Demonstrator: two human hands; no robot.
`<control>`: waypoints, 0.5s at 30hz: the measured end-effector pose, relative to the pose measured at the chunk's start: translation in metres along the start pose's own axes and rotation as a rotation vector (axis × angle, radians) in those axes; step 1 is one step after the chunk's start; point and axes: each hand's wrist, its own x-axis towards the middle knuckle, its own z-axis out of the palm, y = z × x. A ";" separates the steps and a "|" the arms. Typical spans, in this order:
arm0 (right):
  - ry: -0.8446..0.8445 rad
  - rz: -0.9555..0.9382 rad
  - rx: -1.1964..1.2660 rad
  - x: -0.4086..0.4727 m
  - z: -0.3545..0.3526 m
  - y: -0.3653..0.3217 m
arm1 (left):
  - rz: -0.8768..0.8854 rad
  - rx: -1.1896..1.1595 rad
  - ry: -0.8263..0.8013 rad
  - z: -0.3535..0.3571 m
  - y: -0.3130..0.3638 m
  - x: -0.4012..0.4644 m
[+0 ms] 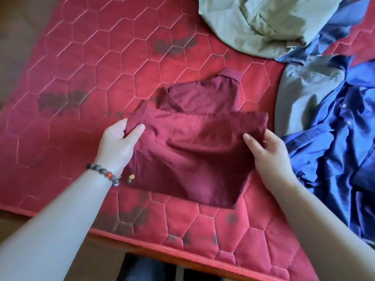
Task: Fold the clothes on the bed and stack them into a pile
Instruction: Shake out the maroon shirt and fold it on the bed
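Okay, mid-fold on the maroon garment (194, 155). My left hand (119, 142) pinches its left corner, thumb on top of the cloth, other fingers curled behind the edge. My right hand (267, 151) holds the right corner; thumb lies on the cloth, the rest curl under the edge, so I call that a grip too.

The key relation: the lifted fold edge runs straight between my two sets of fingers, left to right, and that is the garment's long axis now. Beyond the fingertips, the collar end (229, 76) lies flat on the red quilted mattress (85, 57). Below my wrists the near part lies flat toward the mattress edge. Both hands sit about equally near the cloth, one per corner.

My guess: next the held edge goes forward, away from me, over the collar end, both hands moving together so the edge stays straight.

To the right of my right fingers, a grey shirt (304, 94) and blue shirt (334, 149) lie unfolded; beyond them an olive garment (263, 27). No pile visible yet.
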 end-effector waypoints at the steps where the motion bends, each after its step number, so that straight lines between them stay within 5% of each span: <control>1: -0.004 -0.022 0.013 0.014 -0.001 -0.006 | 0.011 -0.035 0.004 0.002 0.002 0.013; 4: 0.073 0.021 -0.086 0.063 0.001 0.005 | -0.059 -0.060 0.013 0.018 -0.015 0.055; 9: 0.015 0.383 -0.382 0.124 0.019 0.069 | -0.304 0.211 -0.200 0.053 -0.064 0.113; 12: 0.108 0.304 -0.567 0.133 0.026 0.078 | -0.239 0.195 -0.123 0.061 -0.069 0.137; 15: 0.153 0.260 -0.441 0.138 0.033 0.076 | -0.219 0.101 -0.056 0.065 -0.063 0.152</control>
